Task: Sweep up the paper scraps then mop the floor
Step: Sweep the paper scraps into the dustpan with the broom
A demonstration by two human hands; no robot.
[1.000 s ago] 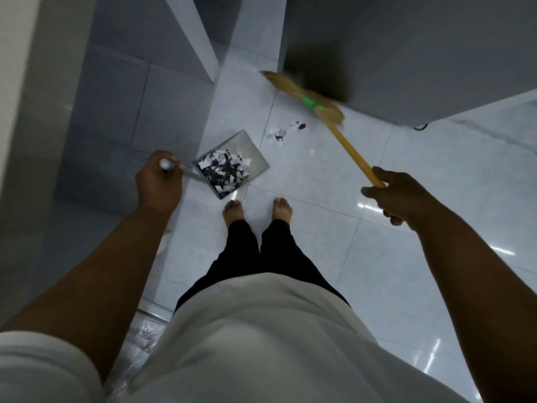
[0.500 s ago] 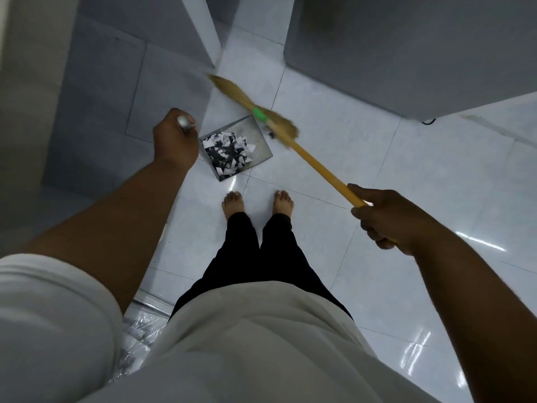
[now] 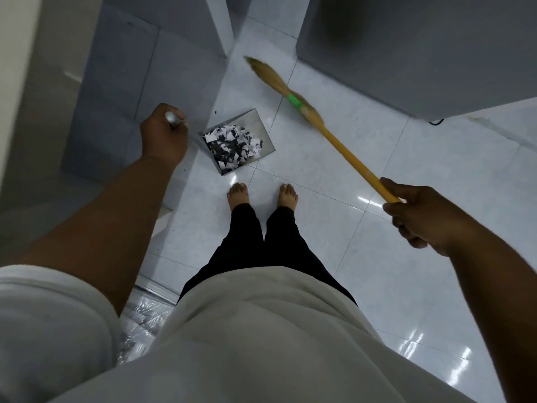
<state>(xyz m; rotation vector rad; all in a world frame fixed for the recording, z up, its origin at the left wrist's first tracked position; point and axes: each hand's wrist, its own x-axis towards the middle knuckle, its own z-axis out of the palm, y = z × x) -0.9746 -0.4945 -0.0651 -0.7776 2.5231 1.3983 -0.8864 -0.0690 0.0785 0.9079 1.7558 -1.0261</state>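
Here, paper scraps fill the dustpan (beside left hand's grip).

Loose off-white shirt with short sleeves, black trousers, bare feet, bare forearms.

Home interior: glossy white floor tiles, bare feet.
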